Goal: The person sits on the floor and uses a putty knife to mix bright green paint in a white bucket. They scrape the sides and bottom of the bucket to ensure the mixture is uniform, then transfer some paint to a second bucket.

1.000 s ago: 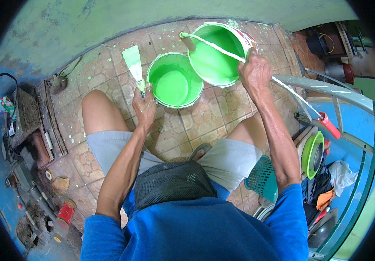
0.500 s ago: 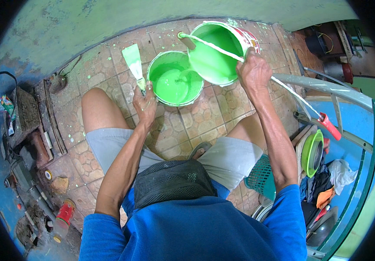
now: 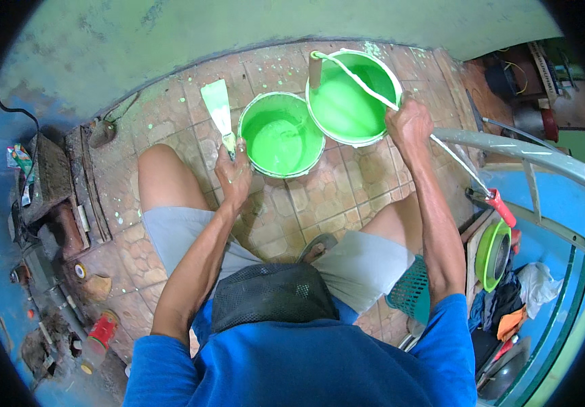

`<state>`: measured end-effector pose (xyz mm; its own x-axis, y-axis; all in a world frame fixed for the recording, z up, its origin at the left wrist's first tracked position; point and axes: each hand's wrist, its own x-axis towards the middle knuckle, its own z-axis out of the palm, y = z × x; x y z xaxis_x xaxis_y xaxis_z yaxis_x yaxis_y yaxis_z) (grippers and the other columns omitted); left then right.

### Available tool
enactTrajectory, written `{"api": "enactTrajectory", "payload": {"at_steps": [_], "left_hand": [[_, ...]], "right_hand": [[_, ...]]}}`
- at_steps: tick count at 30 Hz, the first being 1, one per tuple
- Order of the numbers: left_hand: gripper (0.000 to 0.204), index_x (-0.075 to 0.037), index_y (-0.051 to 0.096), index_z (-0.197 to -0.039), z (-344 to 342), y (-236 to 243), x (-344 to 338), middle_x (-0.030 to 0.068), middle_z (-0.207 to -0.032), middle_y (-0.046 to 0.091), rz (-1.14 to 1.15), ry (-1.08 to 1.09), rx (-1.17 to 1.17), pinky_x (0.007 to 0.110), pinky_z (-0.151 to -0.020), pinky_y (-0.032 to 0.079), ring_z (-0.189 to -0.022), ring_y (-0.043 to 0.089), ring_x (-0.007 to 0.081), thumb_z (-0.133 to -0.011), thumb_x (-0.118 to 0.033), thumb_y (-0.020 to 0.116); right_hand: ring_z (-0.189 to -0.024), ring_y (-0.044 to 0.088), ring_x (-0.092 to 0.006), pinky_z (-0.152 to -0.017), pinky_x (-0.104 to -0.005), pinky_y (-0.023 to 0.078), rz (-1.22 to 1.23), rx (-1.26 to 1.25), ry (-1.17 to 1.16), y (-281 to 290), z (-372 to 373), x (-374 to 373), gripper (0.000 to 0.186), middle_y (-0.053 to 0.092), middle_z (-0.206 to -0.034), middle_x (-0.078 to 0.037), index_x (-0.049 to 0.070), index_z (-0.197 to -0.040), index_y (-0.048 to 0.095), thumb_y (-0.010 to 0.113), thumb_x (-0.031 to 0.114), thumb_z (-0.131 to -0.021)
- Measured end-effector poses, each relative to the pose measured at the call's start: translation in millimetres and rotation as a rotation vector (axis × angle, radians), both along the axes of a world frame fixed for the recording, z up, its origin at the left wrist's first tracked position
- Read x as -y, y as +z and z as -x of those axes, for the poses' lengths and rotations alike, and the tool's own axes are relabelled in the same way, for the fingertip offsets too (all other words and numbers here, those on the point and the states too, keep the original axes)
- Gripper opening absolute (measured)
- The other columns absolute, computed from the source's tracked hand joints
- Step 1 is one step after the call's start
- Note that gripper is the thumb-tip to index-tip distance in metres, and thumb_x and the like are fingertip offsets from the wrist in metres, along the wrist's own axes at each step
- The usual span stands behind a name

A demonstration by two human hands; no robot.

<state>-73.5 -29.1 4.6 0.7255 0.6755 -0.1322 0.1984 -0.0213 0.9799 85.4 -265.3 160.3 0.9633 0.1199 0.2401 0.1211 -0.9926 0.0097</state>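
Head view (only one): L hand (image 3: 233,175), left of ctr, closed round handle of scraper (image 3: 218,107), wide blade pointing up-frame & coated pale green; can't tell if its fingers also touch small bucket (image 3: 257,121) just beside. Small bucket sits upper ctr on tiled floor (image 3: 319,193), green paint (image 3: 279,146) inside, walls smeared. Big bucket (image 3: 381,80), upper ctr-right, right beside it, rims v. close, poss. touching; more green in there. R hand (image 3: 409,123) at big bucket's right rim, fingers curled, prob. gripping rim; exact finger placement hidden. White rod (image 3: 357,80) crosses big bucket's mouth, passes at R hand, runs down-right to red grip (image 3: 501,209); brown cylinder (image 3: 315,72) hangs off its far end, inside the mouth. Can't tell if R hand pinches rod too. Handling, my judgement: firm R grip on rim, any tilt slow & small, since paint looks runny; lip best over small bucket's mouth, not the gap. Rod looks apt to slide, so worth pinning w/ R thumb. Scraper blade best held over small bucket so drips land inside, edge ready to wipe rim runs. Floor already paint-spotted.
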Motion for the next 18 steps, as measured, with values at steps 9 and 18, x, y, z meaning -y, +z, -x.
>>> {"api": "enactTrajectory", "payload": {"at_steps": [9, 18], "left_hand": [[0.025, 0.003, 0.056, -0.105, 1, -8, -2, 0.0080, -0.081, 0.058, 0.004, -0.038, 0.006, 0.031, -0.068, 0.043, -0.075, 0.050, 0.0138, -0.095, -0.019, 0.052], [0.025, -0.002, 0.056, -0.104, 3, -3, 0, -0.0022, -0.077, 0.052, 0.168, -0.072, 0.048, 0.023, -0.057, 0.038, -0.067, 0.043, 0.0061, -0.096, -0.024, 0.050]], "right_hand": [[-0.083, 0.063, -0.0402, -0.071, -0.0473, 0.049, -0.194, -0.174, -0.068, -47, -42, 55, 0.032, 0.064, -0.085, -0.026, 0.000, -0.088, 0.066, 0.066, 0.027, -0.071], [-0.090, 0.063, -0.0362, -0.076, -0.0444, 0.049, -0.401, -0.383, -0.191, -99, -47, 77, 0.033, 0.066, -0.092, -0.022, 0.004, -0.094, 0.068, 0.067, 0.028, -0.072]]}}
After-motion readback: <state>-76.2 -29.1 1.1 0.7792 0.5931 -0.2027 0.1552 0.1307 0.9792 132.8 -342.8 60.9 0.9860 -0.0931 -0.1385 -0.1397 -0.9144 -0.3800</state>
